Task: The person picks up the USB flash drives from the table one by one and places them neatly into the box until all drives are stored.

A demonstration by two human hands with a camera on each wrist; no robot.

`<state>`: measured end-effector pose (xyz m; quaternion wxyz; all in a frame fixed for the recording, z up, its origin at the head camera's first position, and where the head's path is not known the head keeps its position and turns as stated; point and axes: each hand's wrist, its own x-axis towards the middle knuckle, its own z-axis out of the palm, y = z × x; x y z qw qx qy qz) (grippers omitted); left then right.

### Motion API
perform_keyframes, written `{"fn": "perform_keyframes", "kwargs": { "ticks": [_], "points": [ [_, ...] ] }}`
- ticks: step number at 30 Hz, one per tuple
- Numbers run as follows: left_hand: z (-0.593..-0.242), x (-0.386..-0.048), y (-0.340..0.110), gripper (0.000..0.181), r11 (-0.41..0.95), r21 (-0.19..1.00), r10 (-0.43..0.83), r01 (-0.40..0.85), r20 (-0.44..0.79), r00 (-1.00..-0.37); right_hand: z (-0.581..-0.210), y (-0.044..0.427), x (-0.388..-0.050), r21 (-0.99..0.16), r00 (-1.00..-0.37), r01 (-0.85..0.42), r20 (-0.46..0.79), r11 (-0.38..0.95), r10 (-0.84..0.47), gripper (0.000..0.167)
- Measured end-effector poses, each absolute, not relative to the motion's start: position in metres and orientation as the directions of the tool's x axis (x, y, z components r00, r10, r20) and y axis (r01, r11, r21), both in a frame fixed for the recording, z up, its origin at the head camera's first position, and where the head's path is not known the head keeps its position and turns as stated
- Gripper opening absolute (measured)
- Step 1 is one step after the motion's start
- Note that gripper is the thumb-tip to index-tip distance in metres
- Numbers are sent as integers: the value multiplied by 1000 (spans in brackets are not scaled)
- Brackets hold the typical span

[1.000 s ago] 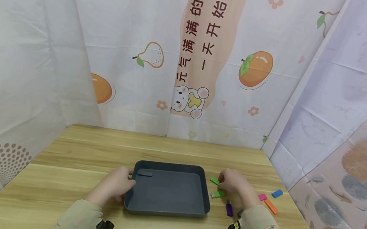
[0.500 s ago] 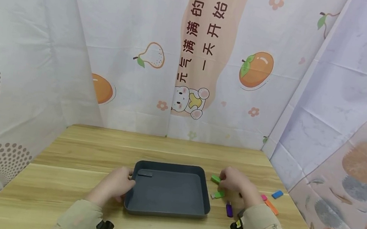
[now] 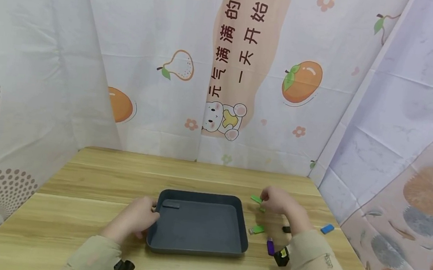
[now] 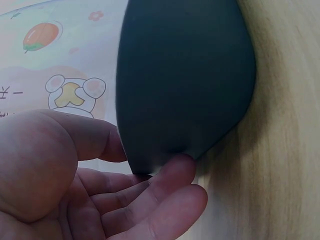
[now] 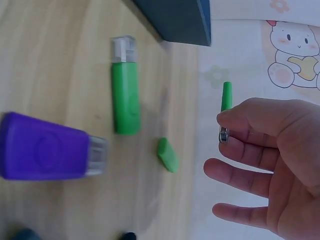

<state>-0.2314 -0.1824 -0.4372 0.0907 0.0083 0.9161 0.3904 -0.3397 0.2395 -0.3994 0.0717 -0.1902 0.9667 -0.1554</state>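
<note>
My right hand (image 3: 281,203) pinches a slim green USB drive (image 3: 256,198) between thumb and forefinger, held above the table; the right wrist view shows its metal end by the fingertips. Below it lies a small green piece (image 5: 168,155). A second green USB drive (image 3: 258,229) and a purple one (image 3: 270,247) lie right of the dark grey tray (image 3: 244,240). Inside the tray, at its far left, rests a grey USB drive (image 3: 171,204). My left hand (image 3: 136,217) holds the tray's left side, thumb at the rim and fingertips against the outer wall (image 4: 185,90).
A black object (image 3: 287,229) lies beside the right forearm, and a blue USB drive (image 3: 327,228) farther right. Printed curtains (image 3: 162,115) stand behind the wooden table (image 3: 116,172) and along both sides.
My right hand has moved away from me and risen with the green drive. Its forearm now hides the pink and orange drives, while the black object has come into view. The left hand is still.
</note>
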Motion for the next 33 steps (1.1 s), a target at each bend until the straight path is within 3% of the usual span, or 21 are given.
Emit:
{"fn": "perform_keyframes", "kwargs": {
  "ticks": [17,33],
  "points": [
    [-437,-232,-182,48,703,709,79,-54,-153,-985,-364,230,-352,-293,-899,-418,-4,860,-438,19],
    [-440,-233,-183,47,697,715,75,-54,-148,-986,-346,194,-359,-305,-880,-457,20,835,-474,20]
  ]
}}
